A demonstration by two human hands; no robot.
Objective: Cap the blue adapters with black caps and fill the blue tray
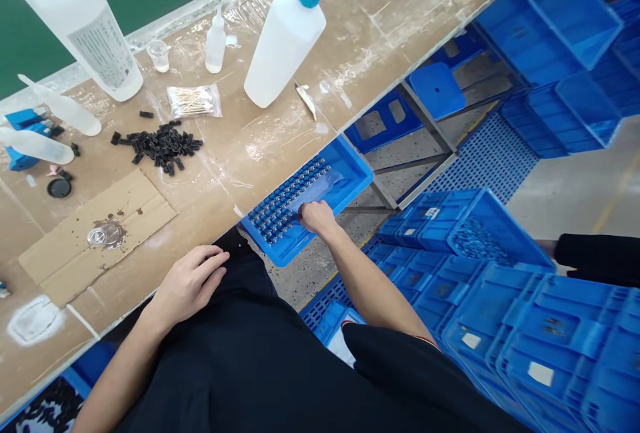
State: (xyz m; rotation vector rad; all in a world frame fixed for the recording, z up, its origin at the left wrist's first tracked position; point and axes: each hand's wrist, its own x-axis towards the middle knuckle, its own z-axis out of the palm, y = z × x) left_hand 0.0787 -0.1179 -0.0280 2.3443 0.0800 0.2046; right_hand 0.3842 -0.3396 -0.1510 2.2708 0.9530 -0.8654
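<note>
My right hand (319,217) reaches into a blue plastic tray (357,180) under the table's front edge. Its fingers are curled closed beside rows of small blue parts with metal tips (280,210); what they hold, if anything, is hidden. A translucent plastic strip (320,188) lies in the tray just past the fingers. My left hand (193,281) rests against my dark clothing near the table edge, fingers loosely extended and holding nothing. A flat cardboard piece (145,196), with a small clear cup (97,237) in a wet patch, lies beyond it on the table.
On the table stand large white bottles (285,46) (83,33), small squeeze bottles (216,43), a pack of cotton swabs (194,100) and a pile of black parts (163,145). Stacked blue crates (540,333) fill the right side. Another person's dark sleeve (597,258) reaches in there.
</note>
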